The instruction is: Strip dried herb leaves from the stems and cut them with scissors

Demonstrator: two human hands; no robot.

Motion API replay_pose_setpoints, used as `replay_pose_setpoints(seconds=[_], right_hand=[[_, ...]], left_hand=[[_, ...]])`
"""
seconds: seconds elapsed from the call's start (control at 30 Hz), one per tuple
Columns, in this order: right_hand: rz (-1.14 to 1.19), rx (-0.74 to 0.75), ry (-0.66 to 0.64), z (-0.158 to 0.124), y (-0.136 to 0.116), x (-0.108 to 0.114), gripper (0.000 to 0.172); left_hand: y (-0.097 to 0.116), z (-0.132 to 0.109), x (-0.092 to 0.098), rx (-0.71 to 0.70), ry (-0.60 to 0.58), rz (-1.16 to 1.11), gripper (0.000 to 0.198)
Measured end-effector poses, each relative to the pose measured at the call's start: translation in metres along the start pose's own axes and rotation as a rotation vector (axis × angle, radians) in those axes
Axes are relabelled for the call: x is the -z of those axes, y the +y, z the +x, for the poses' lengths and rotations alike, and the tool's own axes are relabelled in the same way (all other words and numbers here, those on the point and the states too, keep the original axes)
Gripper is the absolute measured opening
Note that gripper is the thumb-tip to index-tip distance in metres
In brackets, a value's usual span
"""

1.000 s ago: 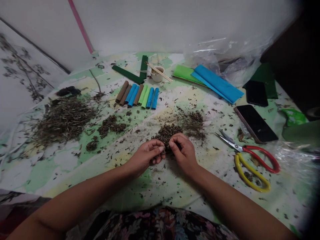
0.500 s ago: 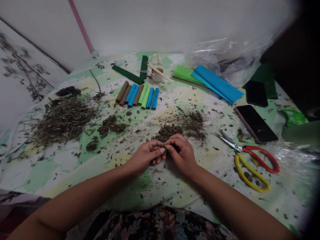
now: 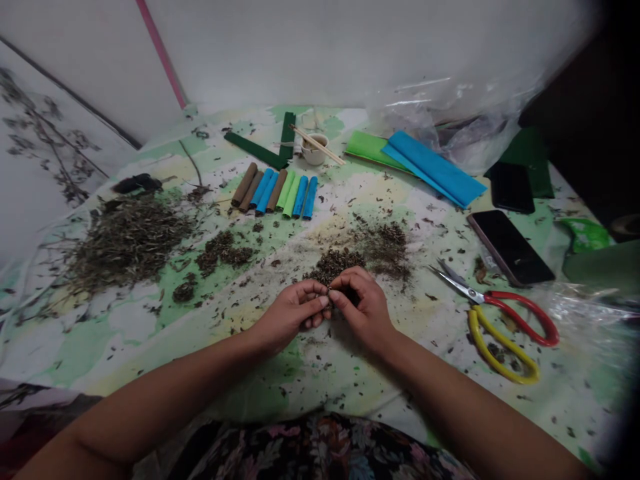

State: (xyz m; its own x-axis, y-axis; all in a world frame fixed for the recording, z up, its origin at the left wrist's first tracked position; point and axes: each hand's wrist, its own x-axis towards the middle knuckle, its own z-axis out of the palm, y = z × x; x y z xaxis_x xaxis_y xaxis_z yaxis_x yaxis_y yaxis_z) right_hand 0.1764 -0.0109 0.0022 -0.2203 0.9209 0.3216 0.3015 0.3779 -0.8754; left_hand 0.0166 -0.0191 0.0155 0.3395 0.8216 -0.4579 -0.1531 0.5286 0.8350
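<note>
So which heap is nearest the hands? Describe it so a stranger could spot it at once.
On the table, find where the left hand and right hand meet. The heap lies just beyond them. Unlike the more scattered patch on its right, it is compact.

- At 6 o'clock, a black floral-print garment [image 3: 320, 450] covered the lap.
- Its leafy print showed dusty pink, muted grey and rusty orange.
- At 8 o'clock, the left forearm [image 3: 170, 393] was bare.
- At 4 o'clock, the right forearm [image 3: 470, 397] was bare too.

Green-and-white patterned tablecloth [image 3: 110, 333] beneath dried plant piles [image 3: 334, 263], coloured rolls [image 3: 277, 191], scissors [image 3: 475, 295], cup [image 3: 314, 156], phone [image 3: 510, 247]
</note>
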Motion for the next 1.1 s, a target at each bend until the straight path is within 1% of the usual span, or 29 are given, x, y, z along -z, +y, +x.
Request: replay_pose_setpoints(seconds=[0.07, 0.27, 0.37, 0.57, 0.8, 0.97, 1.03, 1.1], right_hand=[[-0.002, 0.005, -0.013, -0.0004, 0.0001, -0.0006, 0.007], [0.006, -0.024, 0.051, 0.001, 0.0007, 0.0013, 0.015], [0.006, -0.032, 0.043, 0.0013, 0.0002, 0.0019, 0.018], [-0.001, -0.001, -0.012, -0.0003, -0.0001, -0.0004, 0.011], [0.005, -0.006, 0.002, -0.0006, -0.0001, -0.0009, 0.011], [0.008, -0.048, 0.102, 0.0022, 0.0009, 0.0029, 0.019], [0.013, -0.052, 0.102, 0.0026, 0.0016, 0.0037, 0.025], [0.005, -0.033, 0.066, 0.0021, 0.002, 0.0034, 0.026]], left_hand=[[0.0008, -0.0005, -0.0005, 0.004, 0.003, 0.0, 0.026], [0.0002, 0.0001, -0.0004, 0.006, 0.006, 0.005, 0.025], [0.0, 0.0008, -0.0006, 0.017, 0.016, 0.009, 0.025], [0.0002, 0.001, 0.0004, 0.018, 0.002, -0.034, 0.027], [0.0011, 0.0003, 0.0004, 0.015, 0.01, -0.038, 0.019], [0.0025, 0.0005, -0.0017, 0.034, 0.057, -0.04, 0.02], [0.0016, 0.0011, -0.0012, 0.035, 0.067, -0.045, 0.021], [0.0002, 0.0017, -0.0002, 0.025, 0.062, -0.059, 0.022]])
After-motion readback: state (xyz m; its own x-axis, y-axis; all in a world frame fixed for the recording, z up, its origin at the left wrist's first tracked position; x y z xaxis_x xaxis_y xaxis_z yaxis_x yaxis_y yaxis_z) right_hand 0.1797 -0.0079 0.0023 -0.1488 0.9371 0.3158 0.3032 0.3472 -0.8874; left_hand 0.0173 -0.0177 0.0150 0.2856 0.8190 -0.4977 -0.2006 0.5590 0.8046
